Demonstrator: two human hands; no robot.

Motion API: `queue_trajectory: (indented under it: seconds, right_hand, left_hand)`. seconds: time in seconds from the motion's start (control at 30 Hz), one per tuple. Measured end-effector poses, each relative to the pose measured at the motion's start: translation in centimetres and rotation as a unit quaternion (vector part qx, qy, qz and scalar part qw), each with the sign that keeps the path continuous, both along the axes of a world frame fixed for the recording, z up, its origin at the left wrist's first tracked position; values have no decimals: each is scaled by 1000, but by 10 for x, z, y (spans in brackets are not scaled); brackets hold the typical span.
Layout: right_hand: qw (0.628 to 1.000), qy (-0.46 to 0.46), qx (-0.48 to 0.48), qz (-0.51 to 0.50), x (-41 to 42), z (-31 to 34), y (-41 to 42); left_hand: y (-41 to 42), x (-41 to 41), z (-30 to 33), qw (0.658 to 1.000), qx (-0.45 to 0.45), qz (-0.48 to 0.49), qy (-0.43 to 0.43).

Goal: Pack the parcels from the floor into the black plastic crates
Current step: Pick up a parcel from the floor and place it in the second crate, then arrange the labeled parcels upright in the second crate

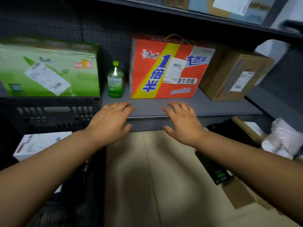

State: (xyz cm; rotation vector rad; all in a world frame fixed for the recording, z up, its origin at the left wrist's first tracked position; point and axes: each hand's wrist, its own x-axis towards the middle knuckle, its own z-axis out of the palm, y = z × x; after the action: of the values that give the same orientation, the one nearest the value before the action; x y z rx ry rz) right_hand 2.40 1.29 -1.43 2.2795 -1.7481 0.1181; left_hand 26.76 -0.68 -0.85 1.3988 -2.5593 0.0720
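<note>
My left hand [111,122] and my right hand [182,122] reach forward with straight, spread fingers over the front edge of a grey shelf [213,107]. Neither holds anything. An orange-red carton [165,69] with a shipping label stands on the shelf just beyond my fingertips. A black plastic crate [49,115] sits at the left, with a green carton [49,68] standing in or behind it. Below it, a white parcel [39,143] lies in another black crate [73,194]. At the lower right, a third black crate [213,169] holds a brown parcel [237,192].
A green bottle [115,81] stands between the green and orange cartons. A brown cardboard box [234,74] sits at the shelf's right end. A white plastic-wrapped parcel [285,138] lies at the right. More boxes [229,5] fill the upper shelf. Beige floor [155,177] lies between the crates.
</note>
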Motion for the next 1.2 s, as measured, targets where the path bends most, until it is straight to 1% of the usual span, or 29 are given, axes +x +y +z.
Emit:
queue_trajectory:
  seconds: [0.13,0.27,0.37,0.47,0.57,0.67,0.8,0.97,1.1,1.2]
  right_hand:
    - [992,-4,27,-120,-122,-14,8]
    - [966,-2,79,-246,-229,-47,23]
    - [941,-20,134,-309,-283,-80,41]
    - [908,-55,195,-365,-319,-116,56]
    - [877,-110,244,-400,-341,-148,60]
    - [860,-139,274,-406,-348,-172,54]
    - [861,-159,286,-389,-350,-194,35]
    - [854,-121,309,-400,-360,-208,18]
    - [838,-166,318,-411,-370,-211,9]
    - [842,-147,300,-423,-368,-210,5]
  left_hand:
    - [8,-82,-10,999,34,-36,-6]
    - [8,-148,-30,995,53,-74,-29]
    - [5,-185,-49,993,77,-85,-42]
    - [6,-214,-68,990,94,-99,-46]
    - [7,-234,-87,986,112,-113,-51]
    - [5,-247,-103,983,125,-118,-59]
    - [1,-254,-119,980,144,-117,-67]
    - [-1,-255,-130,977,163,-111,-80]
    - [-4,-254,-130,978,168,-100,-79]
    - [-5,-252,-128,979,163,-94,-77]
